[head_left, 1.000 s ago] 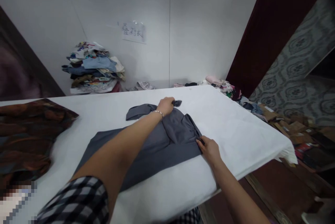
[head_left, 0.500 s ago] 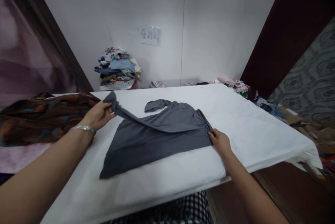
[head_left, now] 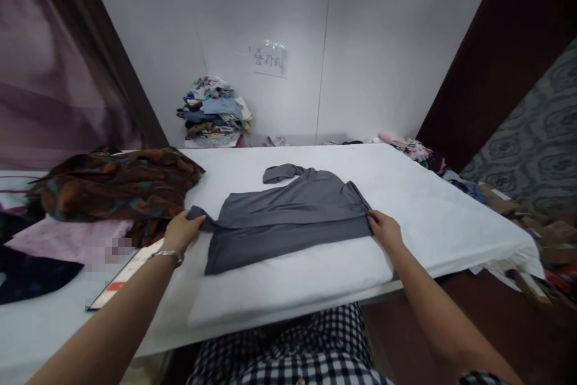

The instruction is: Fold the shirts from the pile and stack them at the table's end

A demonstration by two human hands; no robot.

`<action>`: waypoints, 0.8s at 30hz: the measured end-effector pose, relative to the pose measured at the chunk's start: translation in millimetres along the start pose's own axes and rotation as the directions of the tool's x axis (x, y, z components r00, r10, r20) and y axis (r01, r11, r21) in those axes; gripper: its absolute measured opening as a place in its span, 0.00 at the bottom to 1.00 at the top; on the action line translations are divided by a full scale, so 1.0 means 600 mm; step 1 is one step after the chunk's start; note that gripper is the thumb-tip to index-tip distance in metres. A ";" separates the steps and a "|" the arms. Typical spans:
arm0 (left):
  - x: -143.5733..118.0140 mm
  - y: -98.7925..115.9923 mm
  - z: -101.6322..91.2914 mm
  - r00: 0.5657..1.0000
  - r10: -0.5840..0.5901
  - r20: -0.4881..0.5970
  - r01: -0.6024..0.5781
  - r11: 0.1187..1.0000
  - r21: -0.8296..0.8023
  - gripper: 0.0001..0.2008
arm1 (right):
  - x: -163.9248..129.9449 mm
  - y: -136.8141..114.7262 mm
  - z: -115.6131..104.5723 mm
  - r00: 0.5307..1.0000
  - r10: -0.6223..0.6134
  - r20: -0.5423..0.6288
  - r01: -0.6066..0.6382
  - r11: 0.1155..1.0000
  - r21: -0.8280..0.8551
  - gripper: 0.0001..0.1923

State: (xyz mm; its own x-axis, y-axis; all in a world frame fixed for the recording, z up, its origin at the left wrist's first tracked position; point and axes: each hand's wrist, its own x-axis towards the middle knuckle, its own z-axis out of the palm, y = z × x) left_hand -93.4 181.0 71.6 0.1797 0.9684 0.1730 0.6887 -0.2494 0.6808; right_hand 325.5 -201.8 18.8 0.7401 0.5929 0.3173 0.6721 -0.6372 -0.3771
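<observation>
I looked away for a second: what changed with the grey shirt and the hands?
The left hand let go of the far sleeve end, took another end and pulled it left, down to the table. The grey shirt now lies flatter. The right hand stayed pinching the shirt's right edge.

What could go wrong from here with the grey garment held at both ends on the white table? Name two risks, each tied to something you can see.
1. The left hand grips only a narrow end of the grey garment, so it might slip free or bunch.
2. That end lies close beside the patterned brown garment, so the two might tangle.
3. The sleeve at the far side lies curled and might crease.
</observation>
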 end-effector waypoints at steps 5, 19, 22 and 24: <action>-0.024 0.009 -0.005 0.994 0.086 -0.073 -0.070 0.978 0.199 0.22 | 0.001 0.006 0.005 1.000 -0.020 -0.002 0.020 1.000 -0.003 0.19; -0.111 0.106 0.065 0.625 0.618 0.476 -0.776 0.559 0.293 0.11 | 0.006 0.014 0.009 0.999 0.031 0.036 -0.028 0.997 -0.072 0.20; -0.103 0.112 0.069 0.671 0.575 0.468 -0.738 0.580 0.346 0.12 | 0.006 0.012 0.007 0.998 0.040 0.039 -0.037 0.997 -0.062 0.20; -0.093 0.121 0.067 0.702 0.562 0.438 -0.710 0.601 0.367 0.12 | 0.005 0.010 0.005 0.998 0.043 0.036 -0.041 0.998 -0.052 0.19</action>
State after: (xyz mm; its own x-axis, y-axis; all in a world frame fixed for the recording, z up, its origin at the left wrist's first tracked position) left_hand -25.3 108.6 82.9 0.8206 0.5382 0.1922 0.5442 -0.8386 0.0246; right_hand 331.5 -202.1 15.0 0.7668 0.5828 0.2691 0.6417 -0.6856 -0.3438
